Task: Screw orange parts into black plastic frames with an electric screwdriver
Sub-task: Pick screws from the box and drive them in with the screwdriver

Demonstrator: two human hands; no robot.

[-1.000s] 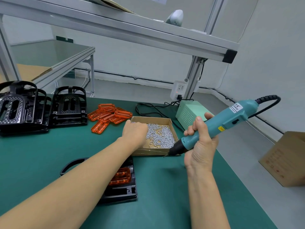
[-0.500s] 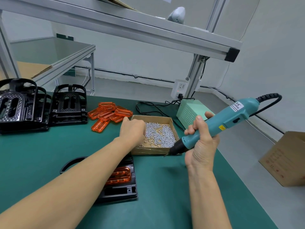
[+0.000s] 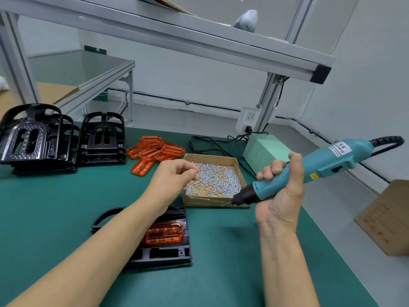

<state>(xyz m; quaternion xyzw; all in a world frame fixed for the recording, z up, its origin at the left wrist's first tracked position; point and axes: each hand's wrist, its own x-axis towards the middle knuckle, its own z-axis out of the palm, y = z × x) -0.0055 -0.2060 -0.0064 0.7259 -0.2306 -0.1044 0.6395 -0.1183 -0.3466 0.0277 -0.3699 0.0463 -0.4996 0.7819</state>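
Note:
A black plastic frame (image 3: 168, 255) lies flat on the green table in front of me, with an orange part (image 3: 163, 233) seated in it; my left forearm covers its left half. My left hand (image 3: 172, 178) hovers at the left edge of a cardboard box of small silver screws (image 3: 218, 180), fingers curled and fingertips pinched together, apparently on a screw. My right hand (image 3: 281, 196) grips a teal electric screwdriver (image 3: 309, 169), tip pointing down-left near the box's front right corner.
A pile of loose orange parts (image 3: 155, 151) lies behind the box. Stacks of black frames (image 3: 44, 140) stand at the far left. A green power supply (image 3: 265, 151) and black cables sit at the back. A cardboard carton (image 3: 387, 218) stands off the table's right edge.
My left hand has lifted out of the screw box and drawn back to its left edge, fingertips now pinched together. The right hand and screwdriver have stayed nearly still.

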